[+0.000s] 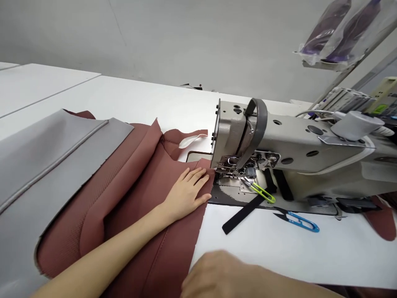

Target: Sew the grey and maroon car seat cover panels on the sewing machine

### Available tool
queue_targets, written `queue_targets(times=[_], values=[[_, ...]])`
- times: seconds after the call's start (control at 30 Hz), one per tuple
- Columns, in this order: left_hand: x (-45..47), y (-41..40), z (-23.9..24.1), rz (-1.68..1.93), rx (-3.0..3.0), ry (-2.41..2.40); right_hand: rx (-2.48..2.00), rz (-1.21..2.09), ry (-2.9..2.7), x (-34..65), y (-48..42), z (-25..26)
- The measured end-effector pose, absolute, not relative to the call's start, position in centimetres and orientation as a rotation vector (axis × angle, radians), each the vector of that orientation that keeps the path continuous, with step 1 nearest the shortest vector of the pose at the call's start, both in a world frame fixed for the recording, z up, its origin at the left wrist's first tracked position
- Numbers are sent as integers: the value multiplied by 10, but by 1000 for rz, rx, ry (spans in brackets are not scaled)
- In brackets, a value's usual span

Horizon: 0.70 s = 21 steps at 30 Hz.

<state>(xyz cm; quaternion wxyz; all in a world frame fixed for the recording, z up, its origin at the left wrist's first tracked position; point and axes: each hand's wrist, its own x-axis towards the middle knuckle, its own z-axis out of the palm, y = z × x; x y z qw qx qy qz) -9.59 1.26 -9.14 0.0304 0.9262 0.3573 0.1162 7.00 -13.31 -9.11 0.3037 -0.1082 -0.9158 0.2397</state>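
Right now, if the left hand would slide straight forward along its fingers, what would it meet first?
Most likely the sewing machine head, just beyond the fingertips of the left hand, though the clearance beneath it is hard to judge.

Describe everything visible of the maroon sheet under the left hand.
The maroon sheet looks like smooth leather or vinyl, with a stitched line along its near part and folded material at its left. It lies over the white table, one corner reaching the sewing machine. The left hand rests flat on it. Whether the blurred right hand touches it is unclear.
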Motion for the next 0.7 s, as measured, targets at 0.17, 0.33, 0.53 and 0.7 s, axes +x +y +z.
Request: queue_targets(times=[0.17,0.33,0.53,0.7], values=[[-79,1,-84,549,3052,790,-1517,190,-1872,164,-90,-59],[-38,-15,-77,241,3267,530,-1828,-119,-1900,198,-35,-90],[-18,-22,-87,440,3300,711,-1791,-118,-1853,205,-24,-102],[-15,-26,-103,436,3225,712,-1733,-164,-1999,195,-32,-93]])
